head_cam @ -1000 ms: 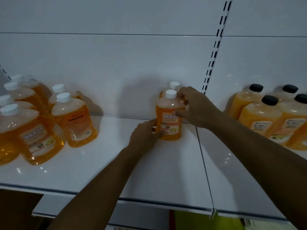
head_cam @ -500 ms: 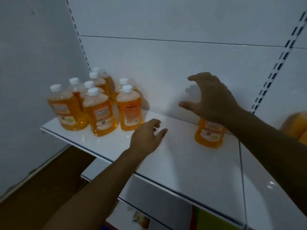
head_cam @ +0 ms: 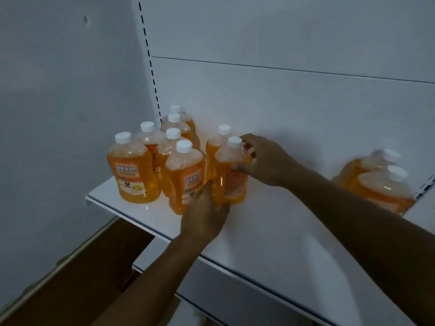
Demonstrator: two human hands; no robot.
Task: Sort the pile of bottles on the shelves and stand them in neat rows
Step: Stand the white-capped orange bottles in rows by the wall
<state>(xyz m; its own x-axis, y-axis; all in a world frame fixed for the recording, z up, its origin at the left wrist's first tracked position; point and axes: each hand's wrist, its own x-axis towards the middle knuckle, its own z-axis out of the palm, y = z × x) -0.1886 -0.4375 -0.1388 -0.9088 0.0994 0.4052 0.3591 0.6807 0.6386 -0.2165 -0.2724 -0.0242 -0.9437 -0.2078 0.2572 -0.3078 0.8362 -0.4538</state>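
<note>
Several orange bottles with white caps stand in a cluster at the left end of the white shelf (head_cam: pixel 270 231). The front right bottle of the cluster (head_cam: pixel 229 170) is between my hands. My right hand (head_cam: pixel 263 158) grips its shoulder and upper body from the right, fingers curled near the cap. My left hand (head_cam: pixel 204 215) presses against its lower front, fingers wrapped at the base. Another bottle (head_cam: pixel 217 142) stands just behind it. The front bottle with a label (head_cam: pixel 184 177) is directly to its left. Two more white-capped bottles (head_cam: pixel 381 184) stand blurred at the right.
The shelf's back panel and a slotted upright (head_cam: pixel 150 67) rise behind the cluster. A grey wall (head_cam: pixel 58 102) closes the left side. A lower shelf (head_cam: pixel 164 255) juts out beneath, with brown floor (head_cam: pixel 70 278) at the bottom left.
The view has swung left. Both hands have left the two bottles at the right and moved to the left cluster, where they now hold its front right bottle.
</note>
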